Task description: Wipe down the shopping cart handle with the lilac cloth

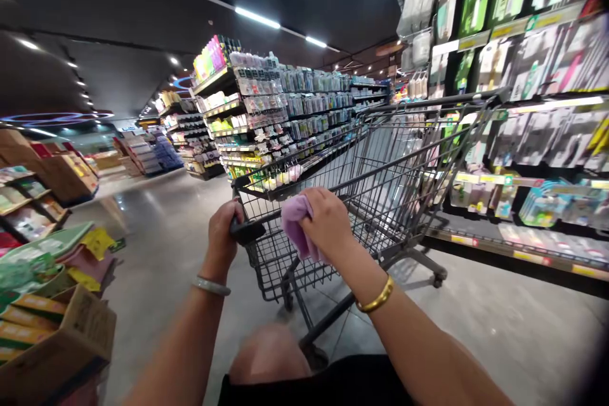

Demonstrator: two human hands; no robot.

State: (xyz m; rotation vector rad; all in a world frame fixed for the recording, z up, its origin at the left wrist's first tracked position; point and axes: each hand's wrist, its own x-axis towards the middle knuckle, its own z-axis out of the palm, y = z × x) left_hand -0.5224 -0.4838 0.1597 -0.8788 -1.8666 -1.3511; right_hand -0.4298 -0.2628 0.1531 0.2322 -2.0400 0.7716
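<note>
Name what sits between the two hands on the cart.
Head view: a short stretch of black handle beside the left hand, then the lilac cloth held by the right hand.

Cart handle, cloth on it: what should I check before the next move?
1. Left hand grips the handle: ok, closed around its left end.
2. Right hand holds the cloth: ok, the pink cloth is bunched under the fingers at the handle.
3. Cart apart from the shelves on the right: cannot tell, its far corner overlaps them in this view.
4. All wheels on the floor: cannot tell, only one wheel shows plainly, and it is down.
5. Cardboard box at the left apart from the left arm: ok.
</note>
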